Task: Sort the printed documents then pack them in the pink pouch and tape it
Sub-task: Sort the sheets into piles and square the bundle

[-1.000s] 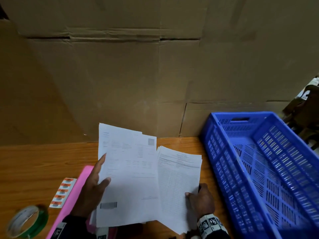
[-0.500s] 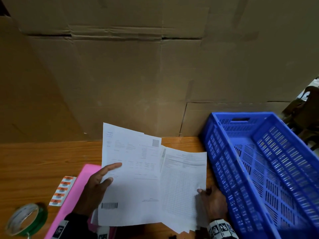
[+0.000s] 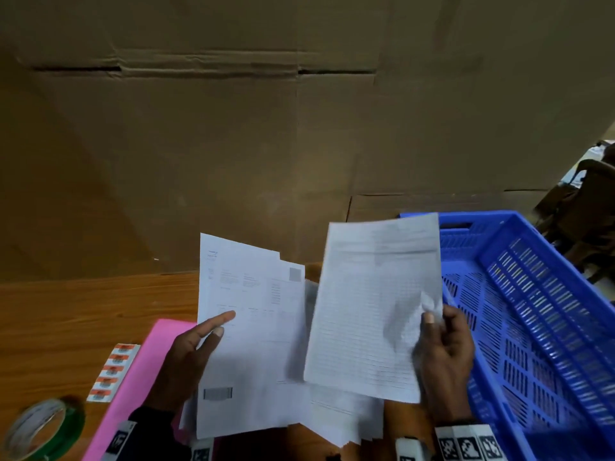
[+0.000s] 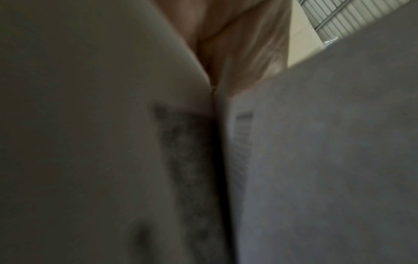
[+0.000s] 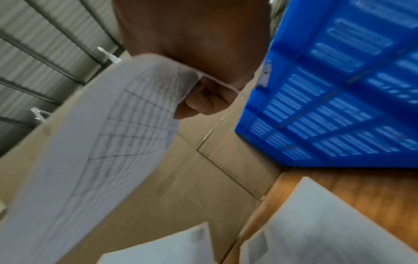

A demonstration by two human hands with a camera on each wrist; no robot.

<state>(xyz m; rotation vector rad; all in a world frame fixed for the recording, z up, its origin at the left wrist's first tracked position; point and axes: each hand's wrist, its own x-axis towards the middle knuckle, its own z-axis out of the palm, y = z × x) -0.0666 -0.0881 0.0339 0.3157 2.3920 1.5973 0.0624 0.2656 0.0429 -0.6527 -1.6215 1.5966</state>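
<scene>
Head view: right hand (image 3: 444, 357) pinches a thin gridded sheet (image 3: 372, 304); left hand (image 3: 186, 361) grips flat printed pages (image 3: 253, 344).

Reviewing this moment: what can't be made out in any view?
- Printed text on the lifted sheet: head view, blurred.
- left hand fingers behind the papers: left wrist view, blocked by paper.
- pink pouch opening: head view, covered by papers and arm.
- Tape roll: cut by frame edge.

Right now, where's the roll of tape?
In the head view, the tape roll lies on the wooden table at the bottom-left corner, left of the pink pouch.
</scene>
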